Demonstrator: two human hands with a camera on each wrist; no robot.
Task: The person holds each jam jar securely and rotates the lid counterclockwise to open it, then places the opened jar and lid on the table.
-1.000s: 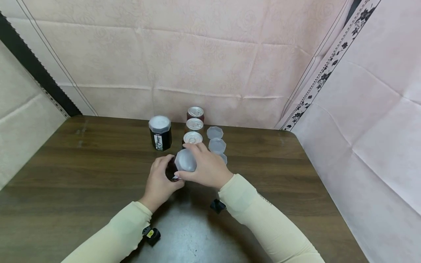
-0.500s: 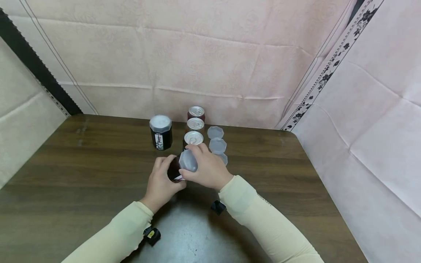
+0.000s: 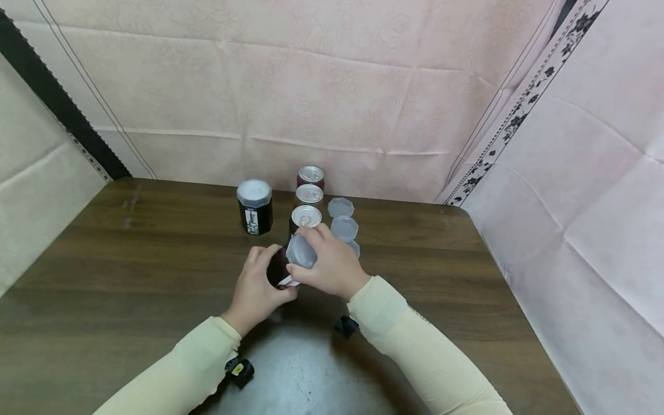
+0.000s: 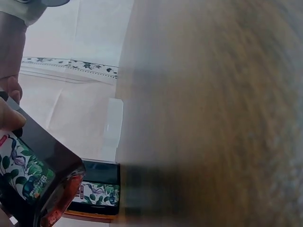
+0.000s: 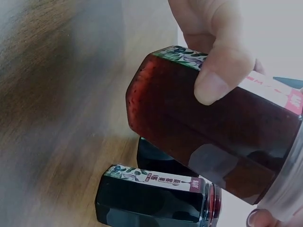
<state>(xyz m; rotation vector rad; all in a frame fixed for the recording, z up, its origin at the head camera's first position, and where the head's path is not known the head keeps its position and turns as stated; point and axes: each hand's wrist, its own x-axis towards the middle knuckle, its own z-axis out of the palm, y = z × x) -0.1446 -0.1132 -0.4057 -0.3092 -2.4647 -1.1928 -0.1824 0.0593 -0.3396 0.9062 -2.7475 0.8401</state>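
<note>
My left hand point(image 3: 257, 276) grips a dark red jam jar point(image 3: 278, 271), held tilted just above the wooden table point(image 3: 129, 271). My right hand point(image 3: 324, 262) holds the translucent lid point(image 3: 301, 252) at the jar's mouth, fingers curled round it. In the right wrist view the jar point(image 5: 213, 137) fills the frame, with a left-hand thumb point(image 5: 215, 56) pressed on its side and the lid's rim point(image 5: 286, 191) at the lower right. In the left wrist view the jar's floral label point(image 4: 28, 175) shows at the lower left.
A capped black jar point(image 3: 254, 206) stands behind and to the left. Three jars with silver sealed tops point(image 3: 306, 216) form a row toward the back wall. Beside them lie three loose translucent lids point(image 3: 344, 228). Pink cloth walls close the back and right sides.
The jar has tipped further, its lid end turning up and to the right. Both hands stay on it and have shifted slightly away from me.
</note>
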